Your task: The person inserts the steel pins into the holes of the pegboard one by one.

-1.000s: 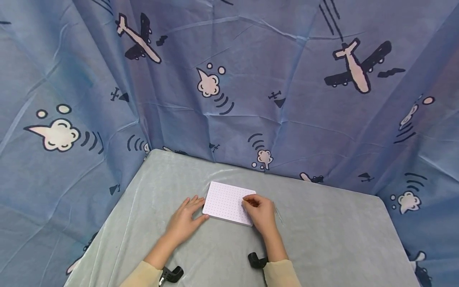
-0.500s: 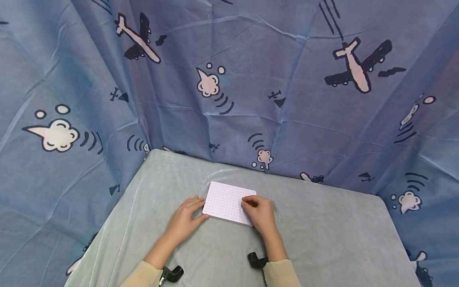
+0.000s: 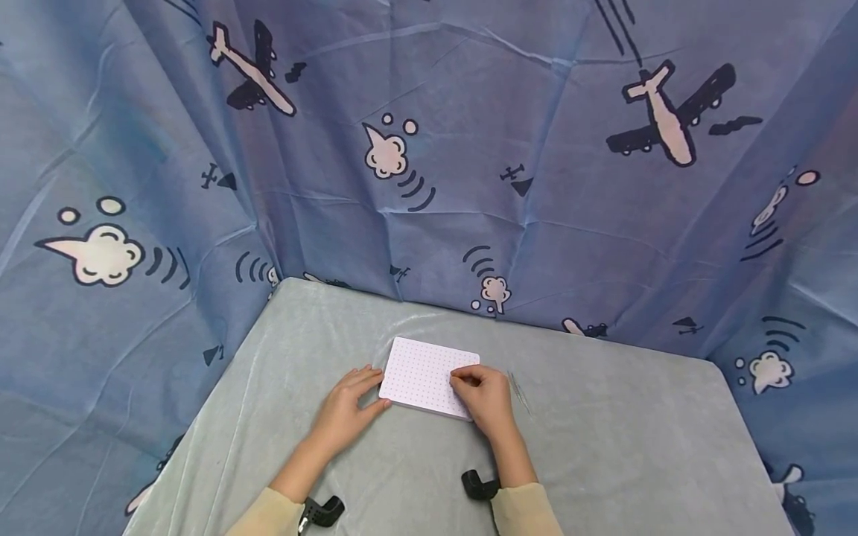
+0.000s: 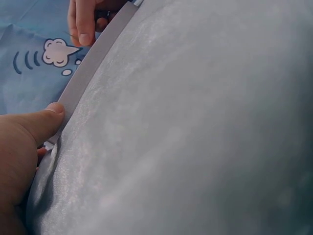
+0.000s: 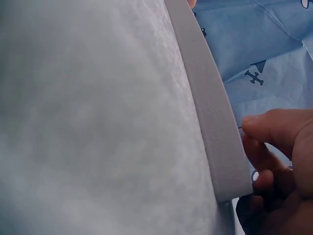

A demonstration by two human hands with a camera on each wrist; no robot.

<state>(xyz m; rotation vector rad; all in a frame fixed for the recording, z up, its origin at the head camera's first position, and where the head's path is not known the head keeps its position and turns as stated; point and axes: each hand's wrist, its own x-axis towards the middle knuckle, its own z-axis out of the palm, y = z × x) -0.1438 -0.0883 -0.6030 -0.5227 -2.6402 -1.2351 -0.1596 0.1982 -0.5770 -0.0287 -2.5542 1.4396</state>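
Note:
A white board (image 3: 424, 376) dotted with a grid of small marks lies on the cloth-covered table. At its near left corner is my left hand (image 3: 345, 409), thumb against the front side and the other fingers along the left edge. My right hand (image 3: 488, 394) is over the board's right part, thumb and index finger together just above the surface. Between those fingertips a sliver of a thin needle (image 5: 240, 128) shows in the right wrist view; most of it is hidden. Several thin metal needles (image 3: 519, 393) lie on the cloth just right of that hand.
Pale grey-green cloth (image 3: 623, 432) covers the table. Behind and at both sides hangs a blue curtain (image 3: 442, 171) printed with planes and clouds. Each wrist wears a black camera mount, the left one (image 3: 325, 512) and the right one (image 3: 479, 485) both close to the cloth.
The head view has tilted very slightly. My right hand has shifted a touch leftward over the board, uncovering more of the loose needles. My left hand keeps its place.

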